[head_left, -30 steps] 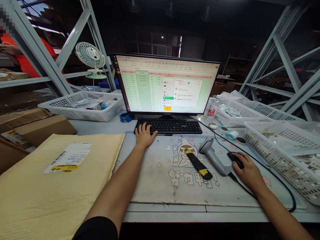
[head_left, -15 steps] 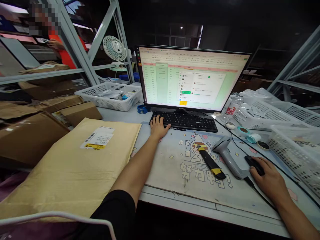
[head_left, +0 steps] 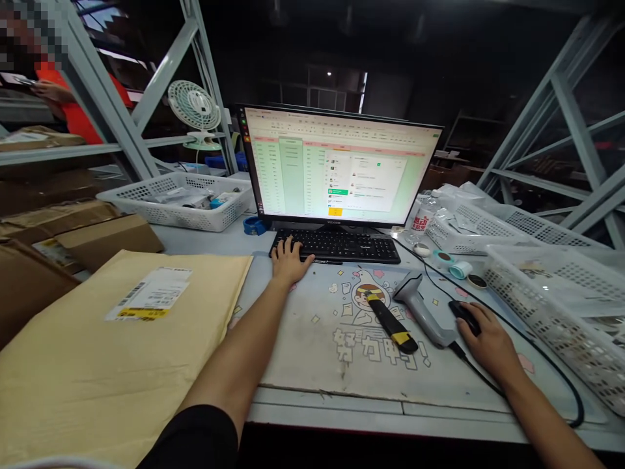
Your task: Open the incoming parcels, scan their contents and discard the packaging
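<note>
One big padded envelope [head_left: 127, 358] sprawls left of the keyboard [head_left: 344, 246] and nearer us, its label [head_left: 155, 290] face up, presumably for easy reading. Beyond it, left of the keyboard, sits a white basket [head_left: 208, 219]. Now the left hand [head_left: 288, 262]: palm down on the keyboard's left end, fingers loosely spread, gripping nothing, apparently resting ready on the keys. The monitor [head_left: 293, 189] stands right behind the keyboard. On the near side, a cutter [head_left: 390, 324] lies beside a scanner [head_left: 426, 319], both likely kept within reach. Right of the keyboard and nearer us, the right hand [head_left: 493, 342] curls half closed over the mouse [head_left: 463, 317], seemingly to steer it. Compared with half a second ago, the view has swung rightward; both hands keep their places.
</note>
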Demonstrator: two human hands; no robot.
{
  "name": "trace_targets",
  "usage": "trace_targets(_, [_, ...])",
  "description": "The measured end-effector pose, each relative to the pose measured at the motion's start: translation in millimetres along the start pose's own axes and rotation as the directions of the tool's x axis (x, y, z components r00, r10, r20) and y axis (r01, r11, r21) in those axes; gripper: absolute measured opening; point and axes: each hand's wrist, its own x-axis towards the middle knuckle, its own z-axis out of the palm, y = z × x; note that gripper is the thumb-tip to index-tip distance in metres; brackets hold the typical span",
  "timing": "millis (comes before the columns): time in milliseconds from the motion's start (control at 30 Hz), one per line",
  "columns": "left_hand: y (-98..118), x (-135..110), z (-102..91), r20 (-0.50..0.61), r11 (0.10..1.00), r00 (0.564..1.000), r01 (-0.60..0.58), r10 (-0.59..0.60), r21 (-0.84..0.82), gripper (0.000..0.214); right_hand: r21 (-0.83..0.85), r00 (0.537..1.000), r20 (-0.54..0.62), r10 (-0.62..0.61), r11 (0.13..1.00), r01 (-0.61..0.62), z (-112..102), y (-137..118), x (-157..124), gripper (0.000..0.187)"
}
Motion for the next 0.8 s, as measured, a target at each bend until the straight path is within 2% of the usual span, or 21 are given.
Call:
trace_targets(333, [-3.0,3.6,5.5,-0.019,1.000,1.000,0.000,0.000,0.013,0.066,0.056,0.999,0.011,0.036,0.998,-0.036,5.6,-1.6,2.8,0.056])
trace_targets(800, [-1.6,2.7,1.0,-0.002,1.000,1.000,-0.002,0.002,0.009,0.069,0.047,0.999,0.016,0.039,0.998,-0.039,6.8,-1.5,3.0,0.055])
